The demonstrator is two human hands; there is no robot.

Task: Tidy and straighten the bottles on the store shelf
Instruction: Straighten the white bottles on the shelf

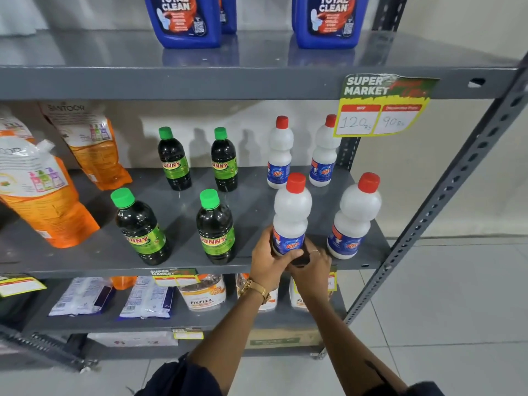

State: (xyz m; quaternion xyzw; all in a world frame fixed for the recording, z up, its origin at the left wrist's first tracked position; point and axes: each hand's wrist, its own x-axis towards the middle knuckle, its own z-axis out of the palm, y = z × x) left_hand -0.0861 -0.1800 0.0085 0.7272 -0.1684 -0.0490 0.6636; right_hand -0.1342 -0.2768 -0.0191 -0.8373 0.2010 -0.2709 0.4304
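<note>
You've got both hands, left hand (271,260) & right hand (311,262), wrapped round the base of the front white plastic red-capped bottle (291,217) at the grey metal shelf (251,207) edge; keep it upright, turn label fwd, line up w/ its white neighbour bottle (354,218).

Bright even light; soft bottle shadows on back wall (200,144); wide-angle bowing at edges

Head view, close, angled down at shelf (257,215).
</note>
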